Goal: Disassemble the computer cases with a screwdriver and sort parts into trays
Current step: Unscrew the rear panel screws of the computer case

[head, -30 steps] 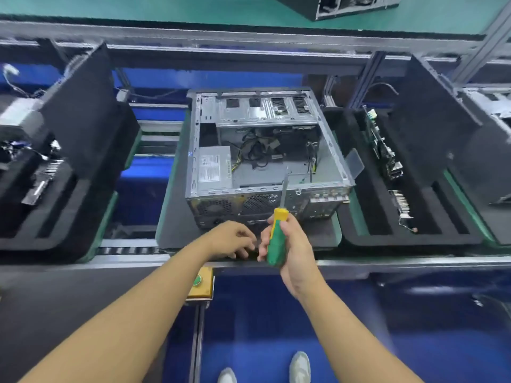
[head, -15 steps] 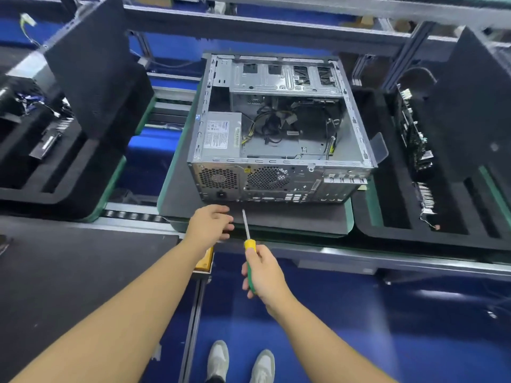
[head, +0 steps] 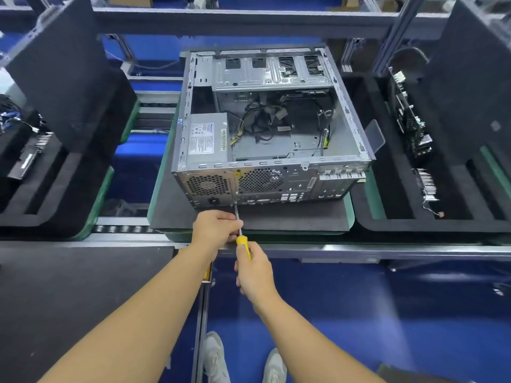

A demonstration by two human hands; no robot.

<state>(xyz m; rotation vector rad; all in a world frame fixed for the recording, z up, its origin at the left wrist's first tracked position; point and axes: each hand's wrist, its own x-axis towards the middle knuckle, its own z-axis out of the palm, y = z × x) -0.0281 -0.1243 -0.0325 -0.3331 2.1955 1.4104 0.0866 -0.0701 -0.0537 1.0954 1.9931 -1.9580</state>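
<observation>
The right hand (head: pixel 255 272) grips the screwdriver (head: pixel 243 242) by its yellow handle, fingers wrapped round it. The left hand (head: pixel 214 228) pinches the bare shaft just ahead of the handle. The tip meets the rear panel of the case (head: pixel 265 128) low down, beside the power socket, under the power supply (head: pixel 206 140). The case lies open-side up on a dark mat (head: pixel 293 217), between two black foam trays (head: pixel 387 217). Half a second ago the tip hung short of the case and the left hand was off the shaft.
</observation>
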